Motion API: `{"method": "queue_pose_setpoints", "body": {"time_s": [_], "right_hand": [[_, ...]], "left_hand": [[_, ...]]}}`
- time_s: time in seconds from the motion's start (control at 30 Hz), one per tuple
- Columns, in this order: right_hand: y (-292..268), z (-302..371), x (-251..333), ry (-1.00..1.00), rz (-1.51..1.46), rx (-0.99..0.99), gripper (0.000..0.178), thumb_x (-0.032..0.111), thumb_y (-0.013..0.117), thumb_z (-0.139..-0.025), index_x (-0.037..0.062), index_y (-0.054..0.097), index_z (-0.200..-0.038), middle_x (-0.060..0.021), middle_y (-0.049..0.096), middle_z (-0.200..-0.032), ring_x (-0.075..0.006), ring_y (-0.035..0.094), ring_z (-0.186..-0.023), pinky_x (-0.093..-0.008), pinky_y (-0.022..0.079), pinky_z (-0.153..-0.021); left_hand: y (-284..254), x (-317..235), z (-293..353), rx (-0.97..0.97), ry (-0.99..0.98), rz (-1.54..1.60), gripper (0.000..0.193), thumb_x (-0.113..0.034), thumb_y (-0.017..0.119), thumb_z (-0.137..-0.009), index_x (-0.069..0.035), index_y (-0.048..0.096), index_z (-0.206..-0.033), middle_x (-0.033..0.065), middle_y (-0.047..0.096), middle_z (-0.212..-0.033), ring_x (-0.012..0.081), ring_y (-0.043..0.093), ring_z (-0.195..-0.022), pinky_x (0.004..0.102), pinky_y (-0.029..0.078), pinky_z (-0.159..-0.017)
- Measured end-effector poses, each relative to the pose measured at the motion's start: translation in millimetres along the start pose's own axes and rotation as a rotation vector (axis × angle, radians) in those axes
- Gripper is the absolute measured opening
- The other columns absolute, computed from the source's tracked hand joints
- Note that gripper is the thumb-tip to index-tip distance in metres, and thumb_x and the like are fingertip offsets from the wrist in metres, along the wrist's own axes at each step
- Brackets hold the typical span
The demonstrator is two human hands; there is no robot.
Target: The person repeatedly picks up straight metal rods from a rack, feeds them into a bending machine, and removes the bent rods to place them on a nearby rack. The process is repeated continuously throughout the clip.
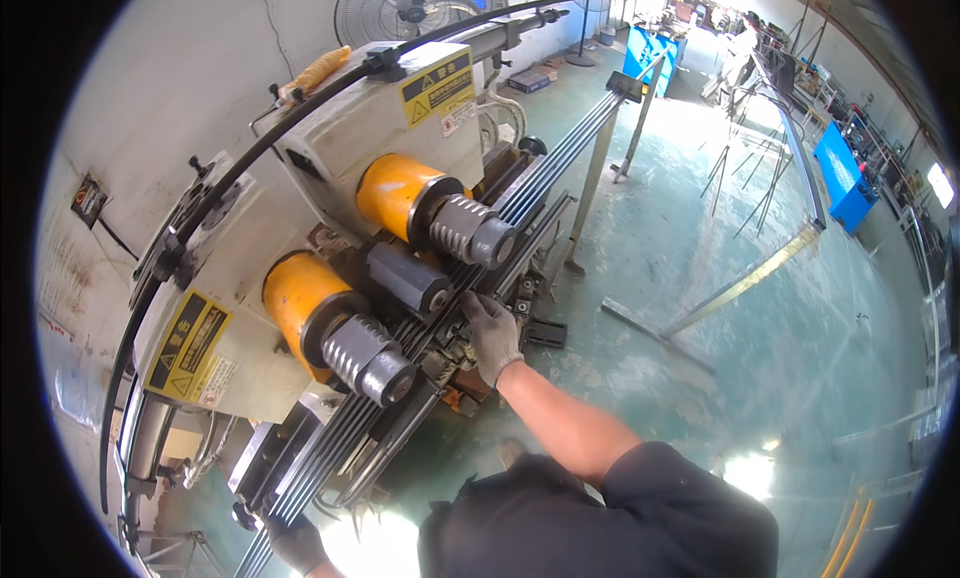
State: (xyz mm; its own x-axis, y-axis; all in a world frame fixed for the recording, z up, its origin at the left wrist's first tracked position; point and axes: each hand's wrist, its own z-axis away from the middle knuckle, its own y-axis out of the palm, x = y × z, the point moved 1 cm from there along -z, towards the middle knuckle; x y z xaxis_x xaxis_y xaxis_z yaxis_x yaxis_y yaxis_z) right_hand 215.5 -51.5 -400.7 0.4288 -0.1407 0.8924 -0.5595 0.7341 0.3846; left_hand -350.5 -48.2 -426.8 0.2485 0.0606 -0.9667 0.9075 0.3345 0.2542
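Note:
Several long, thin metal rods point(335, 436) lie side by side and run diagonally through a machine, from the lower left to the upper right. My left hand point(295, 544), in a dark grey glove, is closed around the rods at their near end; part of its fingers is hidden. My right hand point(492, 336), in a grey glove, reaches to the rods at the middle of the machine, its fingers curled and pressed together at their edge. Just beyond it are a dark hexagonal block point(405, 278) and two orange cylinders point(300, 288) with ridged steel rollers point(368, 358).
A black curved bar point(270, 128) arches over the machine housing point(330, 143). A stand point(600, 168) supports the rods' far end. At right, a metal frame point(740, 283) stands on the green floor. A fan point(400, 8) and a distant person point(742, 53) are behind.

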Motion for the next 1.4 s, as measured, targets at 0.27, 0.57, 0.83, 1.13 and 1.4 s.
{"method": "queue_pose_setpoints", "body": {"time_s": [0.27, 0.57, 0.83, 1.13, 1.4], "right_hand": [[-9.3, -1.6, -27.4, -0.102, 0.085, -0.002, 0.035, 0.024, 0.068, -0.117, -0.0048, 0.075, -0.136, -0.0027, 0.078, -0.116, -0.0098, 0.065, -0.106, -0.0315, 0.054, -0.096], [-64.6, 1.0, -65.6, -0.235, 0.284, 0.092, 0.05, 0.019, 0.062, -0.109, -0.0005, 0.06, -0.154, -0.0175, 0.07, -0.148, -0.035, 0.067, -0.134, -0.0465, 0.053, -0.113], [-186.1, 44.7, -202.5, 0.222, 0.333, -0.011, 0.048, 0.027, 0.066, -0.114, 0.0021, 0.064, -0.155, -0.0145, 0.071, -0.145, -0.0291, 0.07, -0.126, -0.0385, 0.054, -0.108], [-243.1, 135.5, -333.5, 0.289, 1.011, 0.362, 0.024, 0.02, 0.063, -0.109, 0.0104, 0.078, -0.126, -0.0097, 0.079, -0.123, -0.0295, 0.075, -0.112, -0.0433, 0.059, -0.097], [-210.6, 151.7, -320.5, -0.521, 2.019, 0.815, 0.038, 0.03, 0.056, -0.113, 0.0177, 0.075, -0.144, -0.0159, 0.073, -0.148, -0.0382, 0.072, -0.131, -0.0512, 0.06, -0.11]], "left_hand": [[63.3, 19.1, 31.1, 0.099, 0.179, -1.204, 0.058, -0.014, 0.067, -0.112, 0.01, 0.053, -0.163, 0.0244, 0.067, -0.159, 0.0289, 0.066, -0.146, 0.0369, 0.049, -0.122], [42.3, 5.5, 44.8, 0.112, -0.01, -0.055, 0.045, -0.021, 0.068, -0.111, 0.005, 0.063, -0.147, 0.0212, 0.074, -0.138, 0.0341, 0.071, -0.129, 0.0439, 0.054, -0.114], [-132.9, -48.2, 8.5, -0.065, -0.077, 0.628, 0.038, -0.023, 0.084, -0.097, 0.0, 0.078, -0.128, 0.0191, 0.084, -0.11, 0.0383, 0.081, -0.105, 0.0422, 0.064, -0.095], [-360.1, -113.5, -71.2, -0.618, -0.071, 0.714, 0.029, -0.014, 0.055, -0.118, 0.01, 0.067, -0.13, 0.021, 0.077, -0.122, 0.0372, 0.076, -0.114, 0.0472, 0.065, -0.107], [-409.5, -136.0, -66.1, -0.559, 0.047, 0.587, 0.031, -0.027, 0.061, -0.119, -0.008, 0.056, -0.144, 0.0192, 0.075, -0.129, 0.0359, 0.074, -0.119, 0.0503, 0.065, -0.102]]}}
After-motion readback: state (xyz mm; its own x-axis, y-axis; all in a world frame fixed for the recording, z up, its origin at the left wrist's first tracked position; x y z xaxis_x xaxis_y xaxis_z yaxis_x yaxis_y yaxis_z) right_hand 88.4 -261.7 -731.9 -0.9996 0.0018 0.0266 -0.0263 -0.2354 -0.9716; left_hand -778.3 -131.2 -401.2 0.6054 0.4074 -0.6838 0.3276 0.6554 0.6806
